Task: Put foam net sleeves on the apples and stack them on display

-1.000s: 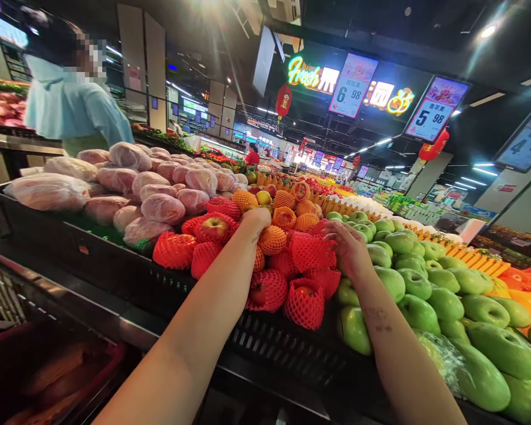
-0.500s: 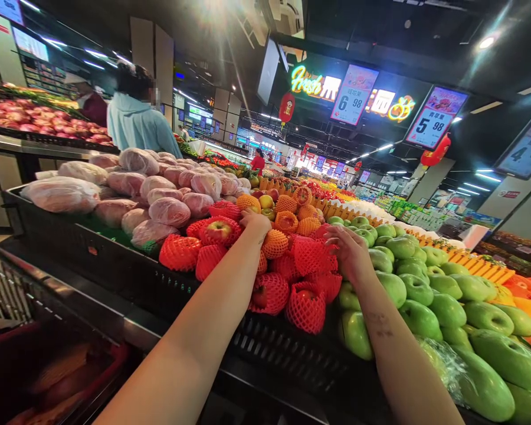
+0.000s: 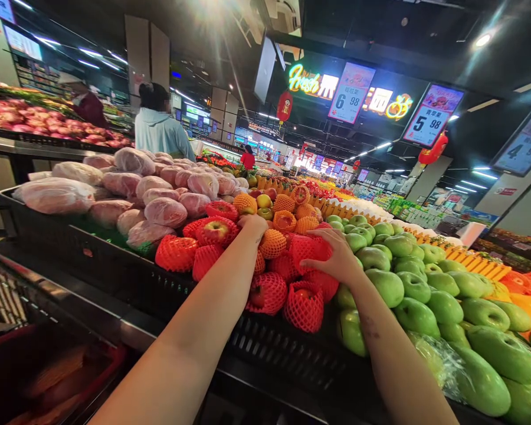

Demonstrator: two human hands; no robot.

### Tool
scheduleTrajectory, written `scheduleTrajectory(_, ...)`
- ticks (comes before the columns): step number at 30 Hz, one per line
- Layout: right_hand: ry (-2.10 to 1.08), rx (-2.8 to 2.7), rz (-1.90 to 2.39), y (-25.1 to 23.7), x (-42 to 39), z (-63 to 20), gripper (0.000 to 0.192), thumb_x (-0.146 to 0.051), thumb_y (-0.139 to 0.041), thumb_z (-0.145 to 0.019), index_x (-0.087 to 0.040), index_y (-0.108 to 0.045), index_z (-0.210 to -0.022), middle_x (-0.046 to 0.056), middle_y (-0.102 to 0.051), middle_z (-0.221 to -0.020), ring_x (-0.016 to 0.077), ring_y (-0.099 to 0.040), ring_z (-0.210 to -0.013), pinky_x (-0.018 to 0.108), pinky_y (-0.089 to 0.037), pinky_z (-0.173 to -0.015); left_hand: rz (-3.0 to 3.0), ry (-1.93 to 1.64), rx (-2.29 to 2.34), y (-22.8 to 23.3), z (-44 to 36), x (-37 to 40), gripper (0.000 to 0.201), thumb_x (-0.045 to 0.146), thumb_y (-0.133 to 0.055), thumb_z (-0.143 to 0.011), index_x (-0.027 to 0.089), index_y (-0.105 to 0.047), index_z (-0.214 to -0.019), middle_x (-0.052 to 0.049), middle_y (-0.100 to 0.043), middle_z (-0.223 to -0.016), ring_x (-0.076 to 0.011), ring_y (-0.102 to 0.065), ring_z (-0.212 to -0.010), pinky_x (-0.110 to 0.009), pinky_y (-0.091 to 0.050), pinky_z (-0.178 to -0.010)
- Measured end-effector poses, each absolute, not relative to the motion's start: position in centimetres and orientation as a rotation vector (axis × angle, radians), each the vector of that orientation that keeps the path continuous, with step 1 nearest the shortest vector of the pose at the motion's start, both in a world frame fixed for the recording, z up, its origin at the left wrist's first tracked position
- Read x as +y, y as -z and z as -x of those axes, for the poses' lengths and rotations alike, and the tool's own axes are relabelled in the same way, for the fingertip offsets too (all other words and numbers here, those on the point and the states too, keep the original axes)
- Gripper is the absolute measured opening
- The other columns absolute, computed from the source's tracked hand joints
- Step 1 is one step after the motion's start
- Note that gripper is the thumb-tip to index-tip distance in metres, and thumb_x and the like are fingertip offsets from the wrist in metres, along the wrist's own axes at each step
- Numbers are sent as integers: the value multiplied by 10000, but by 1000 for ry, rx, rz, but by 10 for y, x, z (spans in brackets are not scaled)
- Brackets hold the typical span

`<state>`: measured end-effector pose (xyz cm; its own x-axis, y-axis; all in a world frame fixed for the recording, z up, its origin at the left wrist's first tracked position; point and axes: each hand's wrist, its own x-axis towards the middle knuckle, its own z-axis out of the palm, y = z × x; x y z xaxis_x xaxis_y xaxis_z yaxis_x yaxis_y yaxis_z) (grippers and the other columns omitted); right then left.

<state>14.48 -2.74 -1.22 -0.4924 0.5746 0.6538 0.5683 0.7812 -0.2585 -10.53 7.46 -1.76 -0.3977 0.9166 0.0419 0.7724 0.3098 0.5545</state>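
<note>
My left hand (image 3: 253,225) reaches far into a heap of apples in red and orange foam nets. It rests between a red-netted apple (image 3: 215,230) and an orange-netted apple (image 3: 272,243); its fingers are hidden behind the knuckles. My right hand (image 3: 337,258) lies on top of another red-netted apple (image 3: 307,248), fingers curled over it. More netted apples (image 3: 304,304) sit below both wrists at the front of the black display bin (image 3: 92,260).
Green apples (image 3: 389,286) fill the bin to the right of my right arm. Plastic-wrapped pink fruit (image 3: 159,209) is heaped on the left. A red basket (image 3: 48,366) sits low at the left. A person in a light blue top (image 3: 159,133) stands behind the display.
My right hand has moved left from beside the green apples onto the red-netted apple. My left hand has stayed in the pile. The person in blue has moved right.
</note>
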Motion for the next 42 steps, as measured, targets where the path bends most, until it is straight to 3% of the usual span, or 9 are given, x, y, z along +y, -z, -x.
scheduleTrajectory(4, -46, -2262, 896, 15, -22, -147, 662, -409, -968, -601, -303, -748, -1216, 68, -775, -1214, 366, -648, -1192, 592, -446, -1110, -1455, -597, 2320, 17, 105, 77, 888, 387, -942, -554, 317, -660, -1393, -216, -641, -1455, -527, -600, -1307, -680, -490, -1044)
scheduleTrajectory(9, -87, -2162, 854, 13, -21, -148, 345, -371, -869, -726, -269, -800, -1048, 73, -812, -1062, 330, -703, -1024, 546, -508, -1003, -1461, -702, 2362, 17, 104, 65, 818, 508, -813, -720, 212, -589, -1449, -294, -524, -1548, -514, -450, -1452, -639, -513, -1016)
scheduleTrajectory(14, -102, -1998, 819, 12, -23, -147, 146, -401, -789, -782, -269, -782, -843, 45, -784, -868, 270, -687, -816, 460, -547, -828, -1432, -826, 2372, 14, 100, 54, 740, 470, -739, -805, 149, -562, -1447, -325, -525, -1524, -505, -466, -1431, -593, -533, -988)
scheduleTrajectory(21, -46, -1898, 802, 10, -22, -149, 218, -469, -767, -822, -273, -813, -905, 76, -781, -1001, 283, -706, -959, 482, -546, -935, -1393, -1002, 2336, 6, 95, 39, 821, 243, -699, -860, 16, -339, -1563, -379, -442, -1565, -448, -457, -1463, -517, -485, -1084)
scheduleTrajectory(27, -13, -1961, 895, 12, -22, -147, 515, -617, -757, -785, -205, -747, -1094, 139, -745, -1159, 302, -679, -991, 501, -534, -945, -1419, -1232, 2199, -3, 92, 33, 880, 396, -666, -935, 6, -238, -1598, -347, -598, -1445, -416, -578, -1378, -476, -480, -1092)
scheduleTrajectory(31, -18, -1923, 1017, 10, -23, -149, 570, -729, -820, -642, -239, -607, -840, 56, -699, -863, 233, -586, -725, 400, -501, -706, -1187, -1680, 1841, -9, 92, 36, 876, 527, -671, -941, 36, -298, -1564, -313, -625, -1415, -377, -652, -1290, -420, -552, -980)
scheduleTrajectory(35, -175, -2076, 1123, 11, -26, -147, 608, -752, -817, -621, -262, -457, -615, -33, -512, -585, 164, -433, -568, 328, -342, -554, -650, -1985, 993, -18, 88, 35, 613, 586, -749, -874, 189, -582, -1311, -128, -718, -1180, -227, -738, -976, -272, -598, -694)
scheduleTrajectory(38, -284, -2161, 1093, 12, -29, -144, 565, -663, -873, -595, -251, -493, -662, -39, -556, -631, 158, -477, -598, 315, -365, -582, -372, -1996, 626, -22, 86, 34, 474, 551, -818, -808, 245, -673, -1139, -50, -701, -992, -183, -699, -872, -209, -560, -600)
scheduleTrajectory(42, -230, -2144, 1222, 10, -31, -142, 545, -497, -947, -532, -244, -546, -799, -20, -640, -750, 192, -583, -700, 324, -418, -660, -282, -1988, 439, -23, 87, 35, 443, 523, -785, -809, 287, -674, -1166, -28, -681, -985, -187, -692, -902, -205, -570, -598)
